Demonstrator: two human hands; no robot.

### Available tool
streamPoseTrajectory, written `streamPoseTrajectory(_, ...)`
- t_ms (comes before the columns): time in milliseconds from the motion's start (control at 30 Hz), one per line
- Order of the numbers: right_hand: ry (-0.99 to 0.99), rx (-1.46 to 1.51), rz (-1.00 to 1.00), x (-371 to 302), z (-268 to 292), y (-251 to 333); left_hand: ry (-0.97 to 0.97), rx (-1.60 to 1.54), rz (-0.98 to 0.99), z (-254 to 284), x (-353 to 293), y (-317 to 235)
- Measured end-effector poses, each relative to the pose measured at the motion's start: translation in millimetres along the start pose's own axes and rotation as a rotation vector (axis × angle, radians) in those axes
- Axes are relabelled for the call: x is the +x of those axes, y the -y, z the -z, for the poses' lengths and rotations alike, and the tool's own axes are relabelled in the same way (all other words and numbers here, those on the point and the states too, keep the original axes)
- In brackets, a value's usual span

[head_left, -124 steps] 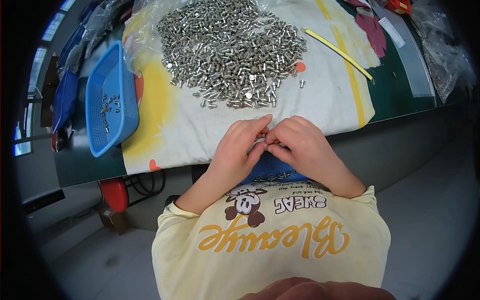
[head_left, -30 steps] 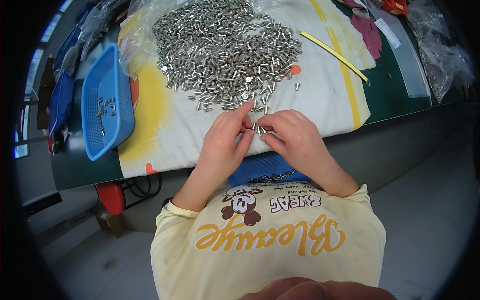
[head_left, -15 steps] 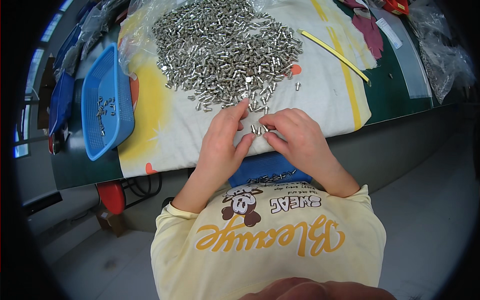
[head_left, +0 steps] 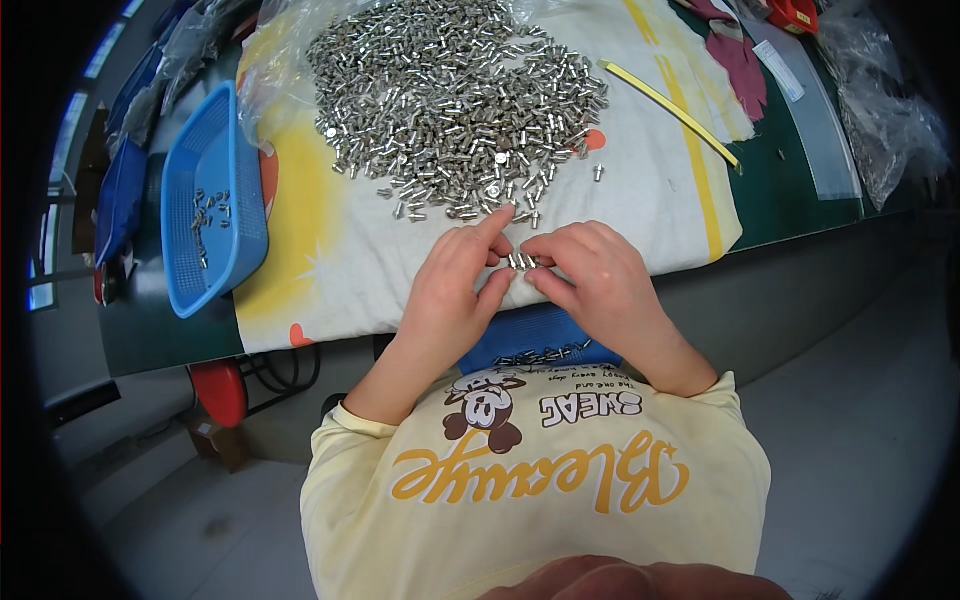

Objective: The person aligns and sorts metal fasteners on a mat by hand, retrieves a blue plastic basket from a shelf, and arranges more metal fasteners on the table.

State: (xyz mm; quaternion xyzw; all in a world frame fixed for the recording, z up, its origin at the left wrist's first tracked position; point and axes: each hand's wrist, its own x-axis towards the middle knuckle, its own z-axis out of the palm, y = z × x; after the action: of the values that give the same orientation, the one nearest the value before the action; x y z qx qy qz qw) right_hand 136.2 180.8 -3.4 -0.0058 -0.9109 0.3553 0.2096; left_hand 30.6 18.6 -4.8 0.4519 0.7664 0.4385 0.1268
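Near the front edge of the cloth, a few short silver screws (head_left: 522,262) stand in a row between my two hands. My left hand (head_left: 458,268) holds their left side with thumb and a bent finger, while its index finger stretches toward the pile. From the other side, my right hand (head_left: 592,262) closes thumb and index finger on the same screws. Fingertips hide part of them. Just beyond lies a big heap of similar screws (head_left: 450,100), its loose front edge near my left fingertip. Threads are too small to make out.
A blue plastic basket (head_left: 262,240) with several screws stands at the left. Below the table edge, a blue tray (head_left: 535,325) holds more screws at my lap. A yellow strip (head_left: 670,115) lies on the white patterned cloth (head_left: 640,200). Clear plastic bags (head_left: 885,130) sit far right.
Both hands have drawn slightly closer together, and the screws between them are now pressed into a tighter row. My left hand has shifted a little to the right.
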Motion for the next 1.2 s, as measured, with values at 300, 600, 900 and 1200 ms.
streamPoseTrajectory(300,-0.031,-0.057,-0.02,17.0,8.5,-24.4,0.001,-0.001,0.007,-0.9,-2.2,1.0)
streamPoseTrajectory(600,0.012,-0.062,-0.028,20.1,10.9,-17.3,0.0,-0.006,0.018,-1.3,-1.9,1.0)
streamPoseTrajectory(900,0.089,-0.034,-0.01,12.8,21.3,-20.2,-0.002,0.009,0.004,-0.1,-1.9,1.7)
streamPoseTrajectory(1200,0.076,-0.038,0.009,1.8,16.5,-11.7,-0.001,0.005,-0.002,-2.2,-3.0,3.0)
